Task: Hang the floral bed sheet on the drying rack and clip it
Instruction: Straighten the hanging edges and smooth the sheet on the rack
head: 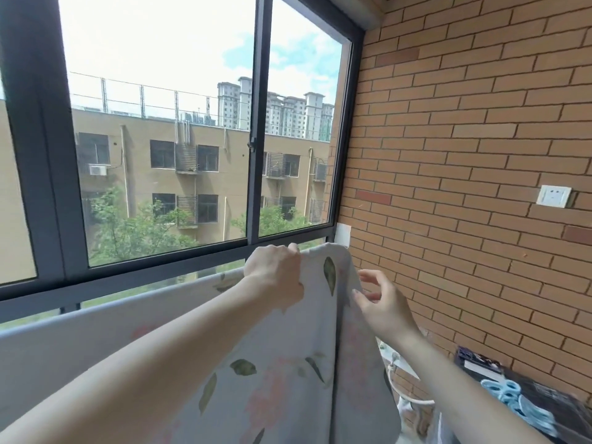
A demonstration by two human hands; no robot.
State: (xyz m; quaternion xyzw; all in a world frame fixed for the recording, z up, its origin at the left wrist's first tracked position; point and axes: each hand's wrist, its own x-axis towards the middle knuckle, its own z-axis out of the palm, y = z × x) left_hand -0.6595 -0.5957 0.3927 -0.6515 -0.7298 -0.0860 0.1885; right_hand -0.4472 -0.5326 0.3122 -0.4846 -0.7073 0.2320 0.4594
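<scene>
The left hand (275, 270) gripped the white floral cotton bed sheet's (282, 373) raised corner (fingers curled), while the right hand (381, 302) pinched its right edge.

This is an enclosed balcony of a flat, well above street level. A wide sliding window (160, 139) with a dark metal frame fills the left side and looks out on a tan apartment block (198, 174) with air-conditioner units, treetops below it and tall towers (275, 110) further off. The right-hand wall (464, 155) is faced with orange-brown brick tile and carries a white wall socket (553, 196). A floral sheet (272, 379) hangs across the window side as laundry does on a home drying rack. Low on the right lies a pile of pale blue clips (515, 400) on a dark surface.
</scene>
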